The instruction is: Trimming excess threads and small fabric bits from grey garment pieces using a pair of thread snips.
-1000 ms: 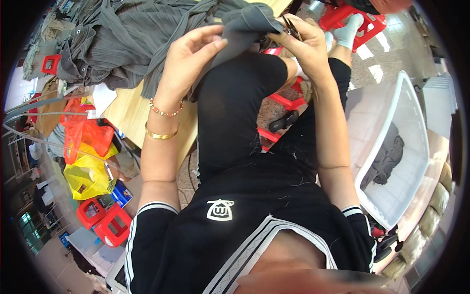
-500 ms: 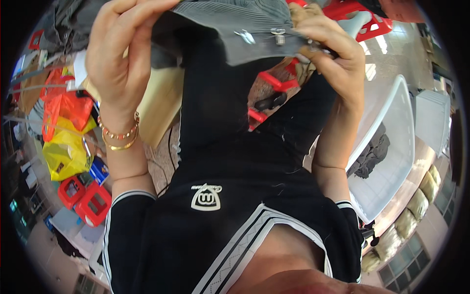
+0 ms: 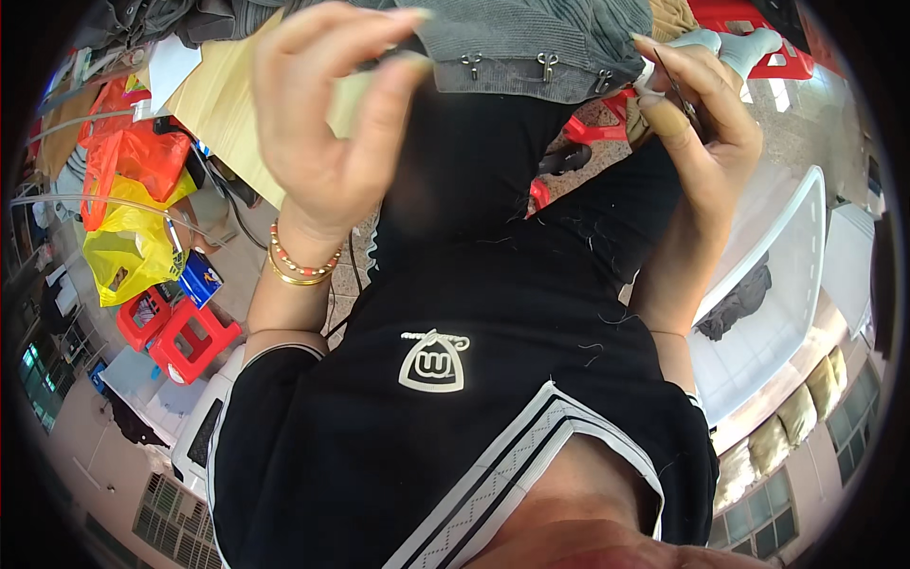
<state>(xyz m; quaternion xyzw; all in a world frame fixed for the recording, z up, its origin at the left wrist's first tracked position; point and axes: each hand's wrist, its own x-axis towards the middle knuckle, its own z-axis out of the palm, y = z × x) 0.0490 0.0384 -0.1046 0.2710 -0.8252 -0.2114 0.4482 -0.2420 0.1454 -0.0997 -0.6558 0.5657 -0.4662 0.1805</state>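
Observation:
A grey ribbed garment [image 3: 559, 47], like corduroy, lies over my lap at the top of the view. Along its near edge runs a band with several metal hooks [image 3: 547, 66]. My left hand [image 3: 332, 123] is raised at the garment's left side, smeared by motion, its thumb and forefinger apart with nothing seen between them. At the right end of the band is my right hand [image 3: 706, 123], closed round small thread snips [image 3: 678, 85], of which only slim dark metal shows. A small white piece [image 3: 646, 76] sits by its fingertips. A yellowish cover wraps the right thumb.
A pale wooden board [image 3: 223, 100] stands at the left, with red [image 3: 142, 142] and yellow bags [image 3: 133, 251] and red stools [image 3: 194, 341] beyond. On the right, a white bin [image 3: 777, 313] holds dark cloth [image 3: 739, 302]. More dark garments [image 3: 152, 19] lie at the far left.
My left hand has let go of the garment and moved right. The garment has lowered, showing its hooks more plainly. My right hand has shifted a little right and down.

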